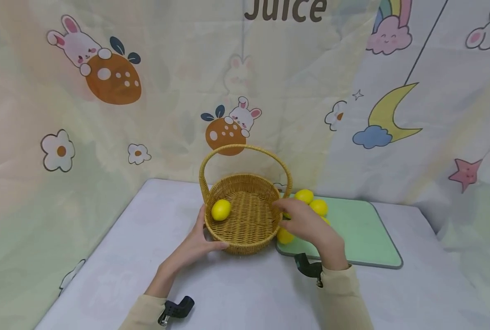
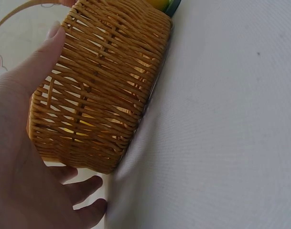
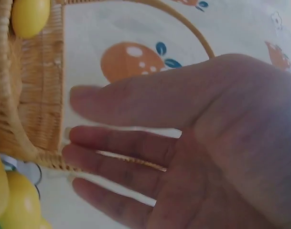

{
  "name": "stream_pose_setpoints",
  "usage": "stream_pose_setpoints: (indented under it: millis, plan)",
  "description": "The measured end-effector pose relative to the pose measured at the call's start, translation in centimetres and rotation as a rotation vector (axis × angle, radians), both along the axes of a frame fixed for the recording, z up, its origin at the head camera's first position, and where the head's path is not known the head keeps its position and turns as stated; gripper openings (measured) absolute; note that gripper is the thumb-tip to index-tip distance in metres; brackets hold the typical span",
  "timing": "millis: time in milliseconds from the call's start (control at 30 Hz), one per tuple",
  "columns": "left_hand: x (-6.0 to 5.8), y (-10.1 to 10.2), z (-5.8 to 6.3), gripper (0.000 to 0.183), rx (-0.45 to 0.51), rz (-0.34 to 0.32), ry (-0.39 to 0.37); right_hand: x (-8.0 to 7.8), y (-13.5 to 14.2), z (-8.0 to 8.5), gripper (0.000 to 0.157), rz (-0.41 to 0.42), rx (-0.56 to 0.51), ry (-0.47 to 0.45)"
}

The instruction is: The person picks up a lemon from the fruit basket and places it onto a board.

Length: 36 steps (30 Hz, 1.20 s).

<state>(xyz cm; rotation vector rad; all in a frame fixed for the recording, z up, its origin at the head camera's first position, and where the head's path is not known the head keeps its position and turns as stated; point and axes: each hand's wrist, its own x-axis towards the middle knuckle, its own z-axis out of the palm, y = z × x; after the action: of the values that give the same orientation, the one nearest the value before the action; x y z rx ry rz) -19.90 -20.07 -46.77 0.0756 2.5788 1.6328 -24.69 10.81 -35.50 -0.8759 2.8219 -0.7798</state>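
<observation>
A round wicker basket (image 1: 245,250) with a tall arched handle stands on the white table, seen from above in the head view. One yellow lemon (image 1: 221,210) lies inside against its left wall. My left hand (image 1: 195,240) holds the basket from the front left, thumb along the front and fingers around the left side. Over the right rim hovers my right hand (image 1: 304,222), its fingers loosely bent with nothing between them in the right wrist view. Beside the basket, several lemons (image 1: 318,207) sit on a green board (image 1: 356,229), some partly hidden by that hand.
Behind the table hangs a printed cloth (image 1: 171,91) with rabbits, flowers and a moon. White table surface (image 1: 245,293) extends in front of the basket. The basket's handle (image 1: 245,146) arches up in front of the cloth.
</observation>
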Motion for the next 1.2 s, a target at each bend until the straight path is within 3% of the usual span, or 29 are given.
stream_pose_setpoints:
  millis: [167,467,833,1200]
  plan:
    - [0.0,0.0,0.0,0.132,-0.006,0.004,0.003,-0.3,-2.2,-0.8,0.046,0.04,-0.007,0.023]
    - [-0.1,0.4,-0.5,0.132,-0.002,0.007,0.002,-0.9,-5.0,-2.8,0.047,0.063,-0.042,-0.05]
    - [-0.2,-0.1,0.1,0.132,-0.021,0.028,0.006,-2.8,-9.9,-4.6,0.053,0.133,-0.038,-0.06]
    - [0.0,0.1,0.0,0.13,-0.003,0.014,0.004,-3.6,-12.6,-6.8,0.07,0.199,-0.03,0.025]
